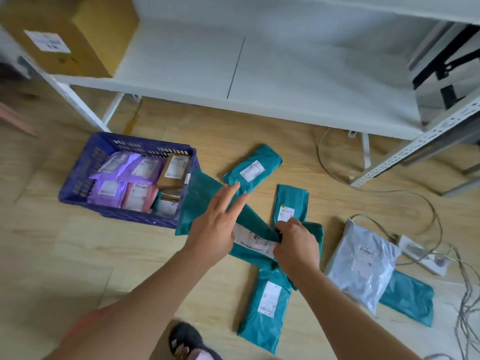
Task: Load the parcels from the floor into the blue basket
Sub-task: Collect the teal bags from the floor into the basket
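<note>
The blue basket (78, 172) stands on the floor at the left, holding several purple and pink mailers and small cardboard boxes. A long teal parcel (200, 196) stretches from the basket's right wall toward me. My right hand (296, 245) grips its near end by the white label. My left hand (215, 224) lies over its middle with fingers straight. More teal parcels lie on the floor: one beyond the hands (253, 167), one to the right (291, 203), one near my feet (267, 307). A grey mailer (363, 263) lies on another teal parcel (410, 300).
A white metal shelf (233, 74) runs across the back, with a cardboard box (70, 35) on its left end. A power strip (423, 255) and loose cables (465, 307) lie at the right. My foot in a dark slipper (184, 339) is at the bottom.
</note>
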Action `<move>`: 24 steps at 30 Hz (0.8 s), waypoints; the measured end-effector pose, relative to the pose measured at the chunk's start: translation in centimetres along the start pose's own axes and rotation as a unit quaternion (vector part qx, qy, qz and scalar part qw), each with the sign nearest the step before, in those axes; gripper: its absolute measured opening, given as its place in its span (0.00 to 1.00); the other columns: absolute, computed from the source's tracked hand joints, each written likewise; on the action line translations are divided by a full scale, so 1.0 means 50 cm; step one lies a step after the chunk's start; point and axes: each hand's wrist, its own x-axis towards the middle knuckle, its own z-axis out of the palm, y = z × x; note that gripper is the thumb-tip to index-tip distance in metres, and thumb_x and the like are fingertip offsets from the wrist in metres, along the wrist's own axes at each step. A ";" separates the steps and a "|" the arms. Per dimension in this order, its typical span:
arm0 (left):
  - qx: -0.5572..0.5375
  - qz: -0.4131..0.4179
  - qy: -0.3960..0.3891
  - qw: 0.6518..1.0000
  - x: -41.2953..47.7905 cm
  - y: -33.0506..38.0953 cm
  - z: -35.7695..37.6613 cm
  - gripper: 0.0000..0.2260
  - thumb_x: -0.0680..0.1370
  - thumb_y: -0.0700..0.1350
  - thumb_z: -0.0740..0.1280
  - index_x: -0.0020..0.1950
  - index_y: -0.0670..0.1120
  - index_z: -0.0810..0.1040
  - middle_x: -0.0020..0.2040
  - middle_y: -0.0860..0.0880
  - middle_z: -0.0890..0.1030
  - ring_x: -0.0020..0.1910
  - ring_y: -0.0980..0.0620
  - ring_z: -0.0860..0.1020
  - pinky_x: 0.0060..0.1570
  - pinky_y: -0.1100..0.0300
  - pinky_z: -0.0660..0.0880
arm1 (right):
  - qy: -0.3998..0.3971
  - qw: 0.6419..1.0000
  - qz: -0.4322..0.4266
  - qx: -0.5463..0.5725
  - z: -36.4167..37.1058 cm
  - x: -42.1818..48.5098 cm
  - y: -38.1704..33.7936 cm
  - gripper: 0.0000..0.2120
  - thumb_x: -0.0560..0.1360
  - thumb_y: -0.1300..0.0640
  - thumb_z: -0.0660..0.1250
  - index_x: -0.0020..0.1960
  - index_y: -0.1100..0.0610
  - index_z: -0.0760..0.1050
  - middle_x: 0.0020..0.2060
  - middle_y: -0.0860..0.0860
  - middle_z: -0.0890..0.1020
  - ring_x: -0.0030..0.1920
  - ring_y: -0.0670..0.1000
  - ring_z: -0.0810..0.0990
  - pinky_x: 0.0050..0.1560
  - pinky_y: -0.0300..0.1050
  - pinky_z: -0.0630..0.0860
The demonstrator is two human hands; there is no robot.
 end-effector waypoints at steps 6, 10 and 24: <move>0.038 -0.036 -0.050 0.997 0.016 -0.174 -0.090 0.35 0.73 0.33 0.63 0.76 0.51 0.52 0.76 0.54 0.52 0.76 0.51 0.47 0.50 0.62 0.77 | 0.006 0.999 -0.042 -0.022 0.029 0.046 -0.215 0.14 0.70 0.66 0.62 0.53 0.55 0.76 0.51 0.52 0.75 0.48 0.57 0.77 0.38 0.41 0.65; 0.085 -0.040 -0.039 0.995 0.018 -0.289 -0.139 0.27 0.73 0.34 0.64 0.70 0.48 0.62 0.67 0.49 0.63 0.70 0.50 0.61 0.43 0.62 0.74 | 0.009 0.998 -0.061 -0.026 0.057 0.083 -0.337 0.13 0.71 0.66 0.62 0.52 0.55 0.76 0.51 0.52 0.75 0.47 0.57 0.77 0.39 0.44 0.69; 0.081 -0.111 -0.019 0.990 0.089 -0.599 -0.208 0.08 0.78 0.40 0.59 0.57 0.47 0.71 0.55 0.52 0.70 0.56 0.53 0.71 0.37 0.63 0.68 | -0.098 0.991 -0.054 -0.068 0.119 0.283 -0.572 0.14 0.72 0.62 0.61 0.55 0.53 0.74 0.54 0.53 0.78 0.51 0.58 0.78 0.46 0.46 0.75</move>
